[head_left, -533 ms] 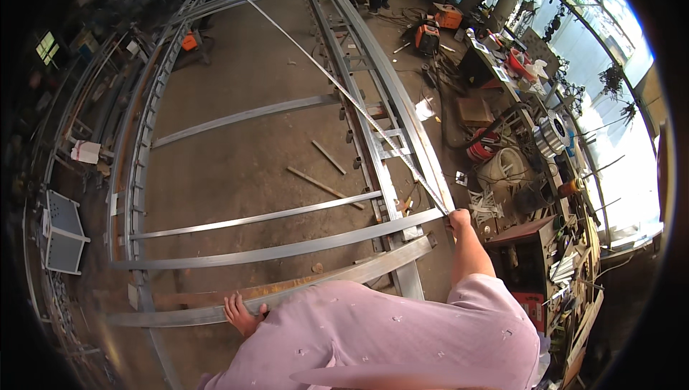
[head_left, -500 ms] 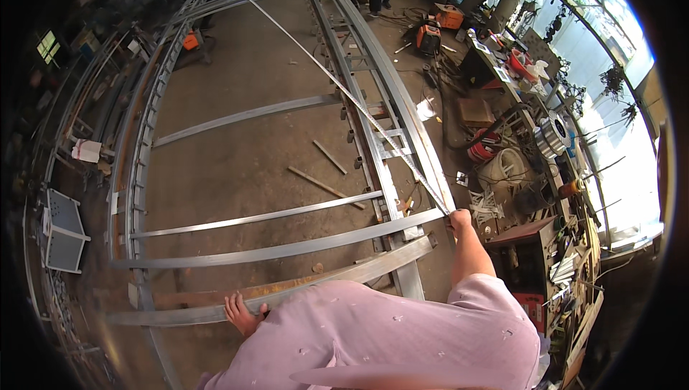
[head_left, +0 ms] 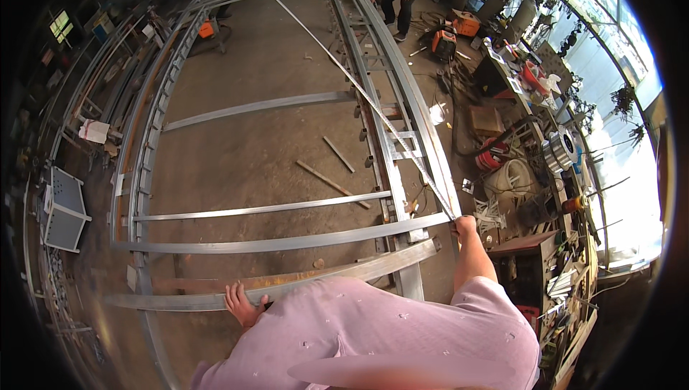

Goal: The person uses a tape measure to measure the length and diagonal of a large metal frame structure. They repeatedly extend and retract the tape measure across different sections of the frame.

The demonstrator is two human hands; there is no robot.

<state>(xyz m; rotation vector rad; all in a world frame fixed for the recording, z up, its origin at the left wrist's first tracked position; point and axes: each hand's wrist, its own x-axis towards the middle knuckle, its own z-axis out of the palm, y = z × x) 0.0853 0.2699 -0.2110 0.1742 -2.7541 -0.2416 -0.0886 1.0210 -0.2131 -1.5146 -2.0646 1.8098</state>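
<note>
Left hand (head_left: 242, 305) on near beam (head_left: 398, 261): passage forward through gap between beam and front crossbar (head_left: 287, 246); second gap between front crossbar and thin bar (head_left: 273, 210); wide opening beyond, loose strips (head_left: 333, 184) on floor (head_left: 237, 167) there

Right hand (head_left: 465, 226) at crossbar end: taut measuring tape (head_left: 344, 68) cuts diagonally across opening and right rail (head_left: 433, 147), blocking straight sweep; white bucket (head_left: 511, 178) and brown-topped cabinet (head_left: 525, 241) limit room outward

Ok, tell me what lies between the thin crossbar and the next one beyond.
Head view: two loose strips on the floor, one reaching under the thin crossbar.
</note>
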